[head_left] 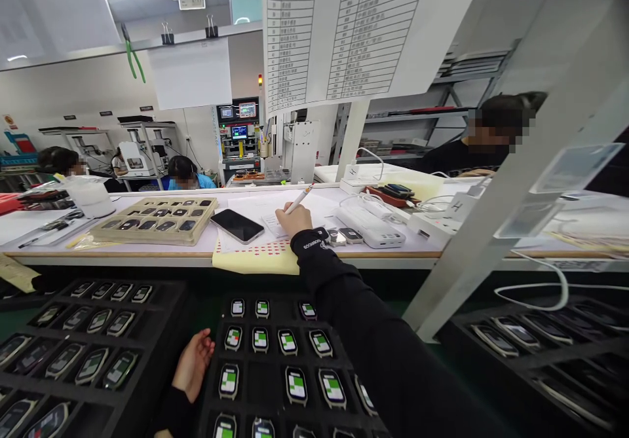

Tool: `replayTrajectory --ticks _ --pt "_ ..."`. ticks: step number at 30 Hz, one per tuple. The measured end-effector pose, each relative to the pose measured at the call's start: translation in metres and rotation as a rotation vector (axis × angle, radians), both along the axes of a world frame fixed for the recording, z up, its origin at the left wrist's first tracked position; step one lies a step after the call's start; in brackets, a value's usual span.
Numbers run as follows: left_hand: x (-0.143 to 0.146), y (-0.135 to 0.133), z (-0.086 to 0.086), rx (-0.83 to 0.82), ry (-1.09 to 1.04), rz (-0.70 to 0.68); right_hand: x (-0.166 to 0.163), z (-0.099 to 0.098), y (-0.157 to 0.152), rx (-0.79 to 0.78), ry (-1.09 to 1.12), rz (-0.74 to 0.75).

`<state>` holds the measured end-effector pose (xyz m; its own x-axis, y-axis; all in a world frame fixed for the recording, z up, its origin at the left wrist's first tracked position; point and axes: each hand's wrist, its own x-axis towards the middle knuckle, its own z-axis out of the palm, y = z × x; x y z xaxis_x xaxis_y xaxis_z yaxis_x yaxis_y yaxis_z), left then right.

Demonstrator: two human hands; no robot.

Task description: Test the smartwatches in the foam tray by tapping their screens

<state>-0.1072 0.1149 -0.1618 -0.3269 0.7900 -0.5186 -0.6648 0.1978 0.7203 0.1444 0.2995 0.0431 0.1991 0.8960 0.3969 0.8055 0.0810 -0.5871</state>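
Note:
On the white bench shelf, my right hand [293, 220] is closed around a white pen [301, 196], above a sheet of paper [272, 223] with writing on it. A black smartphone [238, 226] lies left of that hand, and two small watch bodies [344, 236] lie to its right. Lower down, my left hand [194, 363] rests at the left edge of a black foam tray [261, 380], its fingers loosely bent and nothing visible in them. Smartwatches [296, 385] with lit green and white screens sit in the tray's slots; my right sleeve covers part of it.
A second black tray of watches [92, 365] stands at left, another [531, 333] at right. The shelf holds a beige tray [156, 222] of watch parts, a white power bank [371, 225] and cables. A slanted white post [472, 228] crosses the right side. Several people work beyond.

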Motion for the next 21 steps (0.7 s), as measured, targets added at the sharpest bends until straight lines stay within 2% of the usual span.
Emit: replayTrajectory --ticks 8,15,21 --pt "-0.001 0.0 0.001 0.014 -0.009 -0.009 -0.001 -0.002 -0.001 0.109 -0.001 0.023" --pt "-0.003 -0.001 0.002 0.024 -0.004 -0.028 -0.007 0.003 -0.019 0.229 -0.129 0.163" --pt "-0.005 0.0 0.001 0.033 0.005 -0.045 -0.01 0.004 -0.023 0.22 -0.254 0.08"
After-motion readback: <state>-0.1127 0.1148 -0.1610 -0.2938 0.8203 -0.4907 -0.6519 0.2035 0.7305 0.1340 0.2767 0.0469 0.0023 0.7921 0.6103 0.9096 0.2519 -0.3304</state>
